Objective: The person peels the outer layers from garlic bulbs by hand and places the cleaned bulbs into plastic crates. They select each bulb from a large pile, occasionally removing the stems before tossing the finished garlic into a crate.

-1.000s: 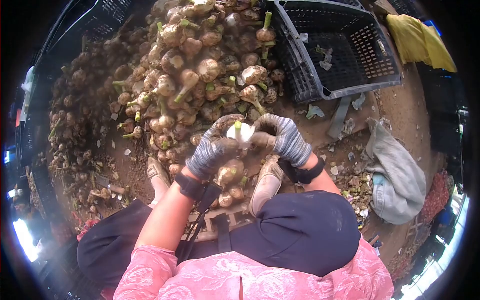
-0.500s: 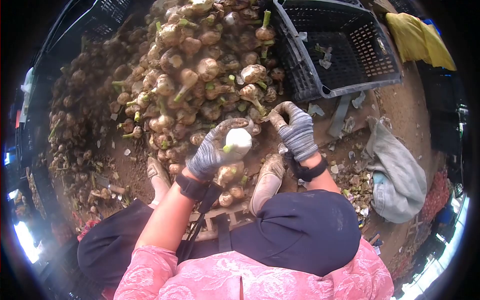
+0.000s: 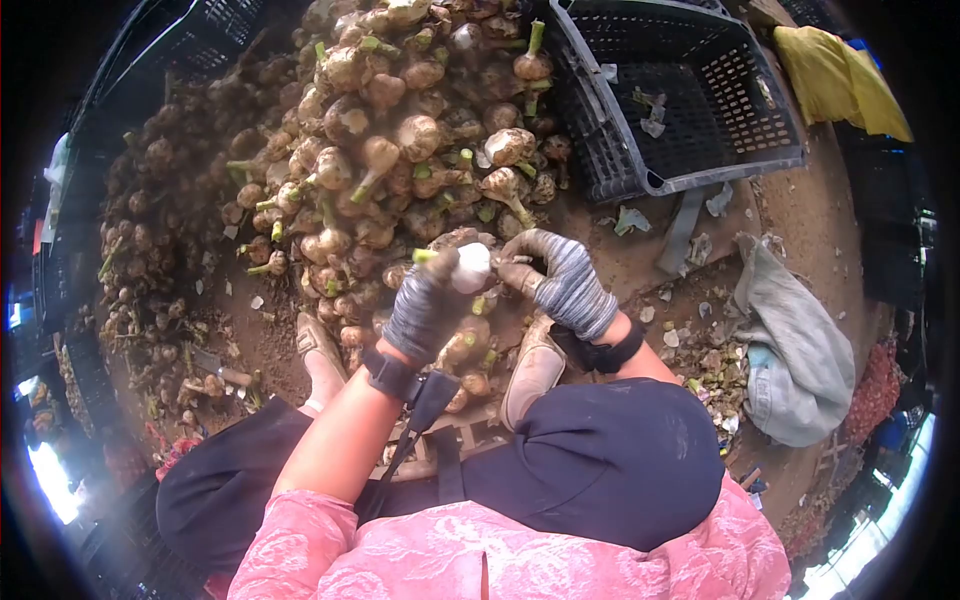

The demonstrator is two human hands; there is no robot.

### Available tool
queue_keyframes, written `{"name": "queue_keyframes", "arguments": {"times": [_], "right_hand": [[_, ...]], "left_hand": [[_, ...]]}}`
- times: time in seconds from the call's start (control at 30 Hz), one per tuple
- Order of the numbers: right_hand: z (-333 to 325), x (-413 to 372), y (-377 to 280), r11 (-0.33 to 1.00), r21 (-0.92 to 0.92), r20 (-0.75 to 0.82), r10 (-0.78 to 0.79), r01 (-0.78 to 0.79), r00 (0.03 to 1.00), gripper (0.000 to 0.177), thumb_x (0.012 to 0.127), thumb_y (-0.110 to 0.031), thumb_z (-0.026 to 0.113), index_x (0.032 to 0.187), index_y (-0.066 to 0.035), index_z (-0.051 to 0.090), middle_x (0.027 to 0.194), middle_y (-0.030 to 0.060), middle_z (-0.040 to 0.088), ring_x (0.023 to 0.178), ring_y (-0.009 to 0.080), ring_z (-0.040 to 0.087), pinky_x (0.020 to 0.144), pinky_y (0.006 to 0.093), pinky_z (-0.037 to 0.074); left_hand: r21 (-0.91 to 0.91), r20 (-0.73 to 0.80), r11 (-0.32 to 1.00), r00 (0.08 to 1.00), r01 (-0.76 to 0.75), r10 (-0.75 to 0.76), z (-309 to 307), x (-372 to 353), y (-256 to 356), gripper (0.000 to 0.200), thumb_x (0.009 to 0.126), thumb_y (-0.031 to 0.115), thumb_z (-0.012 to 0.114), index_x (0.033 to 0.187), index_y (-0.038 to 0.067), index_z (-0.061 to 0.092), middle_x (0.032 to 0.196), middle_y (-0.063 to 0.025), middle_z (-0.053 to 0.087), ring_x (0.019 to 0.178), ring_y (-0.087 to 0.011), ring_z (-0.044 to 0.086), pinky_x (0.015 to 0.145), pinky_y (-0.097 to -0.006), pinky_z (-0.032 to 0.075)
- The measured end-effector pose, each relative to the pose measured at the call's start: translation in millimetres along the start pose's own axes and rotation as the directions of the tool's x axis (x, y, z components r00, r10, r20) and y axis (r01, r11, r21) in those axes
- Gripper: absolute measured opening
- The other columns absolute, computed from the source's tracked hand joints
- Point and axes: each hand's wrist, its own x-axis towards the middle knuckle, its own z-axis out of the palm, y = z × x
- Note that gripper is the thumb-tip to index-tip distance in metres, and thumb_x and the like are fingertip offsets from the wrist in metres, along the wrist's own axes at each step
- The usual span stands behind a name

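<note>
A white peeled garlic bulb (image 3: 472, 268) with a short green stem pointing left is held between the gloved fingers of my left hand (image 3: 425, 300). My right hand (image 3: 567, 280), in a grey striped glove with brown fingertips, is pinched at the bulb's right side; whether it grips a bit of skin is too small to tell. Beyond both hands rises a large heap of unpeeled garlic bulbs (image 3: 380, 165) with cut green stems.
A black plastic crate (image 3: 655, 180) with a few skins inside stands at the upper right. Beside it lies a yellow cloth (image 3: 835, 80). A grey sack (image 3: 795, 350) rests at right, near scattered peelings (image 3: 710, 370). A knife (image 3: 222, 370) lies at lower left.
The bulb has turned so its stem points up and left, and it has moved slightly up. My right hand has moved left and down, from apart to touching the bulb.
</note>
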Motion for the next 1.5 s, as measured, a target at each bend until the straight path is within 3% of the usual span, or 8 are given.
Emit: {"name": "queue_keyframes", "arguments": {"times": [0.2, 0.3, 0.47, 0.83, 0.93, 1.03, 1.33, 1.5], "right_hand": [[-24.1, -8.6, 34.2, 0.871, -0.489, 0.06, 0.088, -0.047, 0.994, 0.024, 0.074, -0.013, 0.064, 0.096, -0.003, 0.061, 0.087, 0.0143, 0.062, 0.08, 0.023, 0.061, 0.072, 0.0332, 0.049], [-29.7, -13.4, 30.8, 0.388, -0.901, 0.304, 0.251, 0.192, 0.919, 0.041, 0.071, -0.018, 0.065, 0.109, -0.005, 0.057, 0.102, 0.0182, 0.059, 0.095, 0.0316, 0.057, 0.083, 0.0399, 0.046], [-5.4, 3.1, 3.9, 0.99, -0.052, 0.237, 0.143, -0.134, 0.961, 0.06, 0.07, -0.026, 0.072, 0.121, -0.006, 0.05, 0.11, 0.0142, 0.058, 0.1, 0.0247, 0.056, 0.088, 0.0325, 0.044], [-67.9, 30.0, -4.0, 0.487, 0.866, -0.207, 0.14, 0.115, 0.968, 0.026, 0.079, -0.012, 0.065, 0.101, -0.003, 0.056, 0.1, 0.0045, 0.058, 0.079, 0.0118, 0.059, 0.068, 0.0218, 0.051], [-45.5, 51.5, 52.2, 0.986, 0.142, -0.2, 0.113, -0.085, 0.973, 0.033, 0.076, -0.019, 0.068, 0.104, -0.004, 0.058, 0.094, 0.0055, 0.061, 0.08, 0.0137, 0.06, 0.068, 0.0242, 0.049], [-8.0, 64.5, 83.4, 0.59, -0.804, -0.161, -0.096, -0.074, 0.982, 0.047, 0.073, -0.033, 0.065, 0.111, -0.006, 0.055, 0.096, 0.0177, 0.062, 0.088, 0.0336, 0.059, 0.077, 0.0373, 0.048], [-13.6, 45.6, 37.0, 0.813, -0.38, 0.393, -0.29, 0.441, 0.873, 0.032, 0.073, -0.006, 0.065, 0.104, -0.004, 0.059, 0.095, 0.0113, 0.062, 0.087, 0.0254, 0.06, 0.077, 0.0322, 0.048], [8.1, 32.7, 27.0, 0.908, 0.392, -0.005, 0.159, -0.144, 0.987, 0.035, 0.069, -0.02, 0.075, 0.096, -0.004, 0.058, 0.088, 0.0028, 0.06, 0.079, 0.0104, 0.054, 0.07, 0.0267, 0.048]], "left_hand": [[-0.951, 0.15, 0.185, 0.894, 0.247, -0.421, -1.3, 4.9, 22.3, 0.043, 0.084, 0.033, 0.049, 0.113, 0.001, 0.052, 0.121, -0.0183, 0.051, 0.109, -0.0347, 0.05, 0.09, -0.0442, 0.045], [-0.925, 0.084, 0.297, 0.89, 0.237, -0.447, 0.9, 6.9, 32.4, 0.044, 0.084, 0.033, 0.048, 0.113, 0.001, 0.052, 0.113, -0.0139, 0.056, 0.101, -0.0301, 0.054, 0.086, -0.0442, 0.043], [-0.774, -0.021, 0.575, 0.898, 0.264, -0.44, 5.4, 3.0, 8.8, 0.042, 0.082, 0.03, 0.054, 0.111, -0.001, 0.052, 0.099, -0.0091, 0.059, 0.09, -0.0186, 0.056, 0.08, -0.0312, 0.045], [-0.698, -0.032, 0.641, 0.88, 0.32, -0.474, -4.4, -10.5, -31.2, 0.045, 0.081, 0.0, 0.056, 0.123, 0.005, 0.043, 0.108, -0.0098, 0.057, 0.092, -0.0189, 0.058, 0.08, -0.0304, 0.05], [-0.865, -0.008, 0.416, 0.82, 0.281, -0.572, -18.1, -10.7, -70.4, 0.032, 0.077, -0.003, 0.057, 0.109, 0.003, 0.055, 0.099, -0.0113, 0.061, 0.085, -0.0193, 0.061, 0.075, -0.0299, 0.052], [-0.342, -0.19, 0.861, 0.869, 0.378, -0.457, -4.5, -8.7, -27.9, 0.033, 0.075, -0.004, 0.059, 0.107, 0.002, 0.056, 0.094, -0.0098, 0.062, 0.082, -0.0185, 0.061, 0.074, -0.0294, 0.052], [-0.1, -0.045, 0.989, 0.992, 0.109, -0.114, -12.8, 5.6, -2.7, 0.071, 0.069, 0.003, 0.073, 0.13, 0.006, 0.037, 0.116, -0.0068, 0.053, 0.103, -0.0145, 0.052, 0.087, -0.0286, 0.046], [0.109, -0.116, 0.99, 0.99, 0.088, -0.075, 2.0, 9.0, -12.2, 0.052, 0.071, 0.002, 0.069, 0.118, 0.005, 0.045, 0.102, -0.0047, 0.056, 0.091, -0.0139, 0.055, 0.081, -0.0271, 0.048]]}}
